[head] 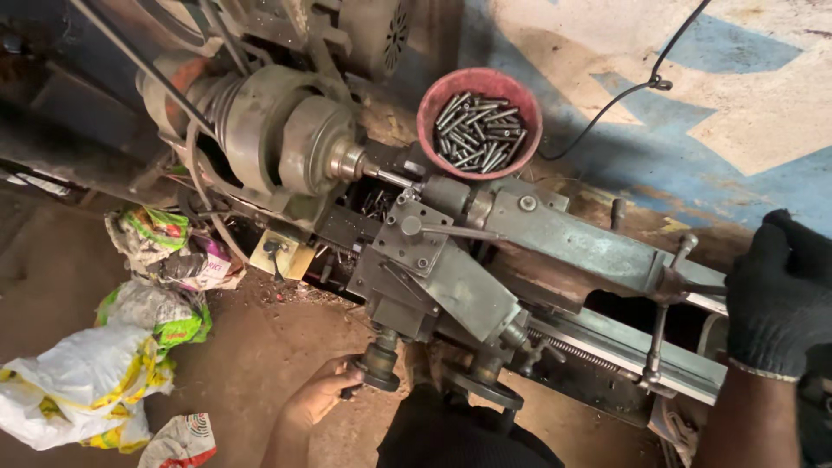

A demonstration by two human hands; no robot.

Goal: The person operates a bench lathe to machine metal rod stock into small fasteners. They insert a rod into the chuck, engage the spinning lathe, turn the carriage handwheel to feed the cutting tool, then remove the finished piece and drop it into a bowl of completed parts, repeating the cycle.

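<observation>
I look down on a grey metal lathe (537, 230). My bare left hand (319, 394) is at the bottom centre, fingers closed on the small handle of a dark handwheel (379, 368) under the carriage. My right hand (780, 295), in a black glove, is at the right edge, closed around the end of a spoked lever (685, 282) on the slide. A thin metal rod (392, 178) sticks out of the round chuck (299, 139) towards the tool block (412, 234).
A red bowl (433, 100) holding several short metal pins stands behind the lathe. A black cable (641, 85) runs across the blue and white painted surface. Crumpled plastic bags (87, 386) lie on the dirt floor at the left. A drive belt (143, 65) runs up from the spindle.
</observation>
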